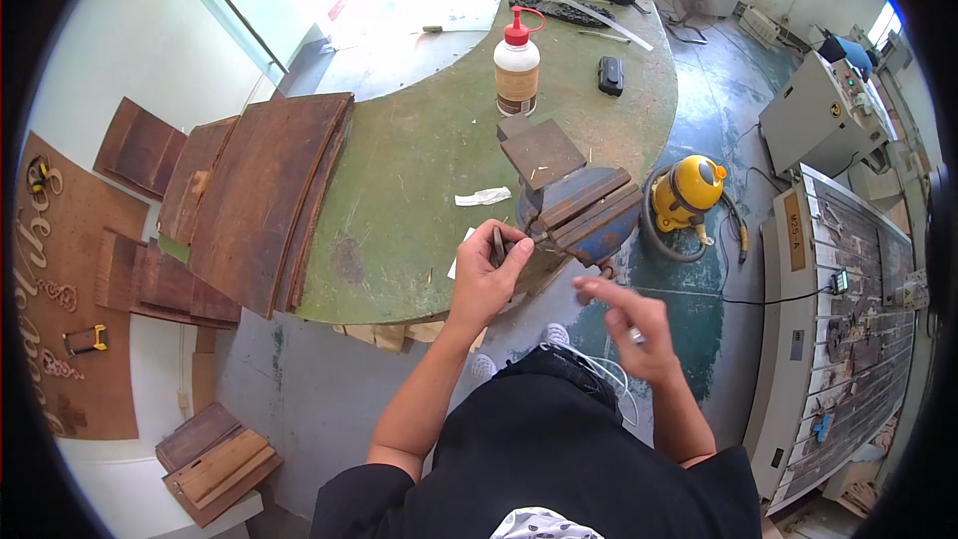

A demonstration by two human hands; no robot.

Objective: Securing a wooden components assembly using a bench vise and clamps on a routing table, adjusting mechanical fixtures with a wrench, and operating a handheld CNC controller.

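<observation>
My left hand (487, 277) is closed, thumb and fingers pinching a small dark piece (499, 248) beside the left end of the vise; most of that piece is covered by the fingers. A blue bench vise (589, 208) with brown jaw faces is mounted at the near right edge of the green workbench (399, 160). Just below the vise, my right hand (639, 329) hangs in the air, slightly blurred. Its index finger stretches toward the vise screw and the others bend loosely, with nothing visible in them. A silvery spot shows on its fingers.
Behind the vise stands a glue bottle (516, 65) with a red cap. A crumpled white strip (483, 197) lies left of the vise. Dark wooden boards (264, 195) lean over the bench's left side. A yellow vacuum (689, 190) stands on the floor at right.
</observation>
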